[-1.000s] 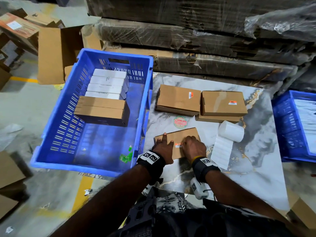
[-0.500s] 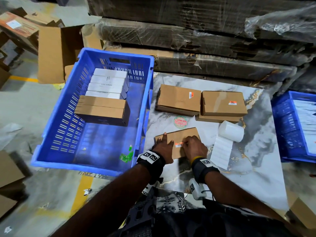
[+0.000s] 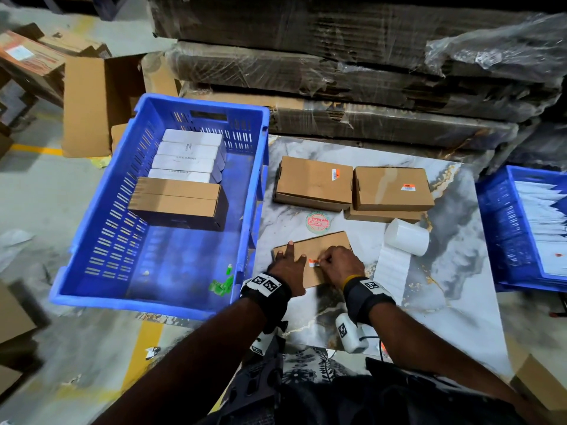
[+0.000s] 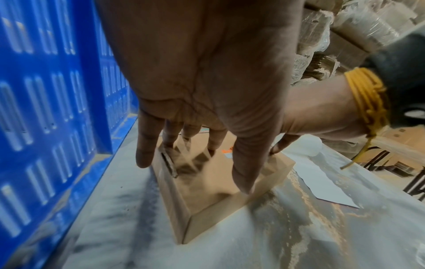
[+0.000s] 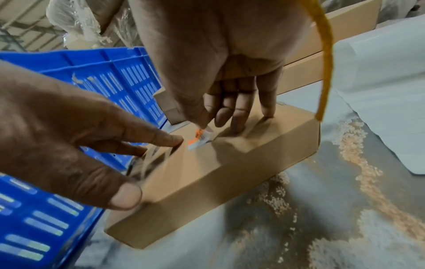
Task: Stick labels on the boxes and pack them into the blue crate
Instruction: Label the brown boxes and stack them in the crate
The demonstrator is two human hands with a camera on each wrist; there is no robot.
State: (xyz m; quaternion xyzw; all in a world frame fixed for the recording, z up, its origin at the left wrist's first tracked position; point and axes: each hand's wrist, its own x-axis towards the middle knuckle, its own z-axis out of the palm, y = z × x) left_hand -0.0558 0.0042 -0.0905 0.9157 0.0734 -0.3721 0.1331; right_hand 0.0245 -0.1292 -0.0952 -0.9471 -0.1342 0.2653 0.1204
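Head view, looking down on a marble-patterned bench: left hand spread flat, fingers straight, pressing the top of a brown cardboard box lying near the bench's 7 o'clock corner. Right hand at the box's 3 o'clock side, grip closed to a pinch, thumb and forefinger holding an orange-and-white label with its far end already touching the box top.

Right wrist view: label tilted, one end lifted off the cardboard between the fingertips, other fingers of the hand resting on the box; left hand open beside it, thumb over the near edge.

Left wrist view: straight fingers of the left hand planted on the box, blue crate wall close at 9 o'clock.

Blue crate just beside the bench at 9 o'clock, holding four white boxes in a row at its far end and two brown boxes in front of them. Two labelled brown boxes at 12 o'clock on the bench, the right-hand one stacked on another. White label roll at 2 o'clock of the hands, its strip trailing toward the near edge. Round red-and-green sticker on the bench just beyond the box being labelled. Second blue crate at 3 o'clock, wrapped cardboard stacks behind.
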